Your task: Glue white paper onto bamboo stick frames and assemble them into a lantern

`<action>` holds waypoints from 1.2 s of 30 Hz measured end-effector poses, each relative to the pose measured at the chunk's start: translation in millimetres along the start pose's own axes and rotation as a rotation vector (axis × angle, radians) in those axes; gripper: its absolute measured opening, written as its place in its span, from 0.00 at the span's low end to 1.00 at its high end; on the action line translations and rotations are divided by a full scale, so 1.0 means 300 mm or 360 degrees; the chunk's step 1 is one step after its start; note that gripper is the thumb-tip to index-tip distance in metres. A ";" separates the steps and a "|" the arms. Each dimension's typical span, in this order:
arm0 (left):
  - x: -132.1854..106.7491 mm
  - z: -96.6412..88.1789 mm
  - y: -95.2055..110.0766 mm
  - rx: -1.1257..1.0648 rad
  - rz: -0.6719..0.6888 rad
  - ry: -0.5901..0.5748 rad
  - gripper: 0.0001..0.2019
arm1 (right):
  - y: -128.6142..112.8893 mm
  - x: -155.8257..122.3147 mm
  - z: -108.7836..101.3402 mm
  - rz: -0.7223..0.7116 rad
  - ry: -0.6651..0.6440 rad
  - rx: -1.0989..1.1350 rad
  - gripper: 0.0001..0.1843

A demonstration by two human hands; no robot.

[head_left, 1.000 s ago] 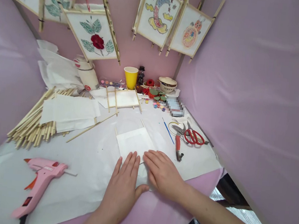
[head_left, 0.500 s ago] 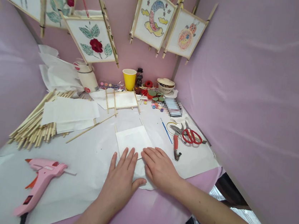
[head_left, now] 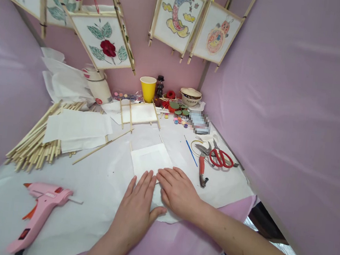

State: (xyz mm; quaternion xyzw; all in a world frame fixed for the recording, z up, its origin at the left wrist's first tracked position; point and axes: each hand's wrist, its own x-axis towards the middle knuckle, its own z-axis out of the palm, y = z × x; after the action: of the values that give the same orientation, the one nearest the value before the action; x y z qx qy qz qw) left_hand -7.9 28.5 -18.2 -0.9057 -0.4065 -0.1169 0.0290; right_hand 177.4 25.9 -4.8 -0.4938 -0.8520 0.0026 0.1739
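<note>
Flat on the table in front of me lies a white paper panel point(head_left: 150, 158), with thin stick ends showing past its far edge. My left hand point(head_left: 136, 205) rests palm down, its fingers stretched over the panel's near left edge and its thumb out to the right. Close beside it, my right hand point(head_left: 181, 190) lies with straight fingers across the near right edge. The fingertips of both hands almost meet. Neither hand grasps anything. The panel's near edge is partly hidden under the fingers.
A pink glue gun point(head_left: 42, 211) lies left. Behind it are bundled wooden sticks point(head_left: 37, 149) under white sheets point(head_left: 77, 129). A stick frame point(head_left: 141, 114) and yellow cup point(head_left: 147, 89) stand at the back. Pruning shears point(head_left: 202, 164) and red-handled scissors point(head_left: 221, 158) lie right. Decorated lanterns point(head_left: 104, 42) hang above.
My right hand has shifted slightly left along the panel's near edge, closer to the left fingertips. My left hand stays nearly in place. The camera view has shifted a little.
</note>
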 end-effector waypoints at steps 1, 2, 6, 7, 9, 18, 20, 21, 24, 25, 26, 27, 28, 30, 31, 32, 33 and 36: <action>-0.003 0.001 -0.002 0.0012 -0.0008 0.0003 0.36 | 0.003 -0.001 -0.002 0.0014 0.0009 -0.0001 0.21; -0.007 0.001 -0.004 0.0028 -0.0020 0.0009 0.37 | 0.006 -0.003 -0.004 0.0034 0.0021 -0.0005 0.21; -0.025 0.000 -0.012 0.0094 -0.0086 0.0040 0.37 | 0.020 -0.017 -0.017 0.0179 0.0068 -0.0034 0.21; -0.028 0.000 -0.014 0.0103 -0.0090 0.0042 0.37 | 0.024 -0.020 -0.021 0.0223 0.0074 -0.0040 0.21; -0.031 -0.001 -0.017 0.0103 -0.0082 0.0035 0.37 | 0.030 -0.025 -0.026 0.0282 0.0088 -0.0046 0.20; -0.037 -0.001 -0.018 0.0038 -0.0075 0.0003 0.39 | 0.039 -0.039 -0.019 0.0275 0.0117 -0.0055 0.20; -0.036 -0.003 -0.015 0.0014 -0.0093 -0.0019 0.39 | 0.035 -0.041 -0.017 0.0276 0.0116 -0.0065 0.19; -0.035 -0.005 -0.014 0.0000 -0.0103 -0.0033 0.39 | 0.033 -0.041 -0.018 0.0281 0.0115 -0.0068 0.19; -0.028 -0.018 -0.009 -0.0043 -0.0131 -0.0101 0.38 | 0.028 -0.034 -0.035 0.0298 0.0081 -0.0018 0.15; -0.026 -0.024 -0.006 -0.0063 -0.0138 -0.0123 0.37 | 0.029 -0.029 -0.044 0.0325 0.0067 0.0035 0.15; -0.023 -0.030 -0.003 -0.0085 -0.0149 -0.0131 0.36 | 0.032 -0.022 -0.053 0.0374 0.0059 0.0099 0.15; -0.021 -0.038 0.001 -0.0108 -0.0168 -0.0120 0.35 | 0.037 -0.014 -0.061 0.0440 0.0060 0.0164 0.16; -0.018 -0.045 0.004 -0.0127 -0.0205 -0.0084 0.34 | 0.044 -0.006 -0.067 0.0518 0.0068 0.0219 0.17; -0.014 -0.060 0.010 -0.0142 -0.0349 0.0042 0.32 | 0.061 0.010 -0.071 0.0665 0.0092 0.0284 0.18; -0.011 -0.065 0.012 -0.0135 -0.0450 0.0101 0.31 | 0.070 0.017 -0.068 0.0717 0.0099 0.0303 0.17; -0.009 -0.069 0.013 -0.0122 -0.0558 0.0137 0.31 | 0.077 0.023 -0.063 0.0753 0.0101 0.0325 0.16; -0.007 -0.070 0.014 -0.0111 -0.0654 0.0137 0.30 | 0.082 0.028 -0.056 0.0786 0.0103 0.0362 0.14; 0.000 -0.062 0.015 -0.0110 -0.0821 -0.0018 0.31 | 0.083 0.038 -0.036 0.0861 0.0124 0.0534 0.11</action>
State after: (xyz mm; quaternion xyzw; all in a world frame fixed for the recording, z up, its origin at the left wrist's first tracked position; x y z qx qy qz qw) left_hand -8.0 22.5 -0.1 -0.7731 -0.6200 -0.1293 -0.0349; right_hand 196.4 46.2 4.3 -0.6665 -0.6702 0.1704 0.2783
